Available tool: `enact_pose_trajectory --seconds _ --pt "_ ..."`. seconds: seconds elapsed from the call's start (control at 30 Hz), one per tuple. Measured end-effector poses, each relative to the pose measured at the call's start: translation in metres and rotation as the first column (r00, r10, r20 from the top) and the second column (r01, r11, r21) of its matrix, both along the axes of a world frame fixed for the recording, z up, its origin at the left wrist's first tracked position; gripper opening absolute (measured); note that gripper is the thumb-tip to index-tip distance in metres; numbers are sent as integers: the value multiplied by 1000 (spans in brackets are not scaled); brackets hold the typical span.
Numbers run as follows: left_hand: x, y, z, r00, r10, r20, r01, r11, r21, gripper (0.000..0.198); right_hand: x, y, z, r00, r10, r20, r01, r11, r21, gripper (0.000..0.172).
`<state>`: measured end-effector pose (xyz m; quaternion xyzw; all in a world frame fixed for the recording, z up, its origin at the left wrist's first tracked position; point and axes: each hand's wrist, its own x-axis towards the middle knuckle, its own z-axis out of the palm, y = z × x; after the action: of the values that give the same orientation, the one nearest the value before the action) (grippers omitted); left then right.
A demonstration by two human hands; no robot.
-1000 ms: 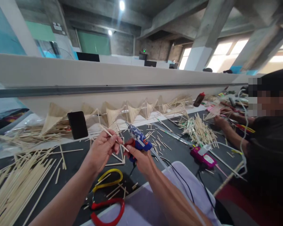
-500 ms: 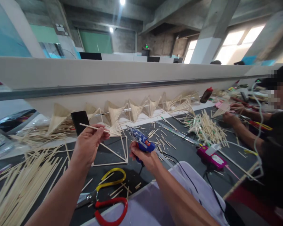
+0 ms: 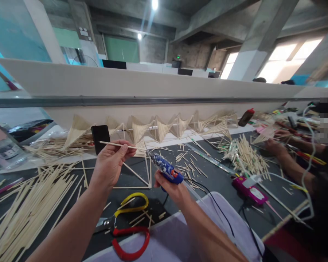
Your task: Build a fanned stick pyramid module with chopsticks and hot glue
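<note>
My left hand (image 3: 110,165) pinches a thin wooden stick (image 3: 117,145) and holds it level above the dark table. My right hand (image 3: 171,187) grips a blue glue gun (image 3: 167,169); the gun's nozzle points up-left and meets the stick's right end. Below the two hands a square frame of sticks (image 3: 135,176) lies flat on the table. A black cord runs from the gun toward my lap.
Scissors with yellow and red handles (image 3: 128,222) lie near the front edge. Loose sticks (image 3: 24,207) are heaped at the left. A black phone (image 3: 100,134) leans at the back beside finished stick fans (image 3: 158,127). A pink glue gun (image 3: 250,189) and another person's hands (image 3: 273,145) are at the right.
My left hand has swung the stick from a slant to level and lifted it clear of the frame. The glue gun's nozzle now meets the stick's right end. The camera has shifted.
</note>
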<state>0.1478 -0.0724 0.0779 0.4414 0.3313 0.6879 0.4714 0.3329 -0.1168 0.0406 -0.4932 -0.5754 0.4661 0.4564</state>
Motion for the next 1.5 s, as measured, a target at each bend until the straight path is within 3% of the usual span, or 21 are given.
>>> enact_pose_trajectory --seconds 0.57,1.03,1.5 --pt "5 -3 -1 999 -19 -42 20 1000 12 11 1 4 -12 994 -103 46 102 995 24 22" --pt "7 -4 0 997 -9 -78 11 1000 21 11 1 4 -6 987 -108 116 108 994 3 27" --pt "5 -3 1 999 -28 -18 29 1000 12 11 -2 8 -17 990 -114 77 112 993 33 21"
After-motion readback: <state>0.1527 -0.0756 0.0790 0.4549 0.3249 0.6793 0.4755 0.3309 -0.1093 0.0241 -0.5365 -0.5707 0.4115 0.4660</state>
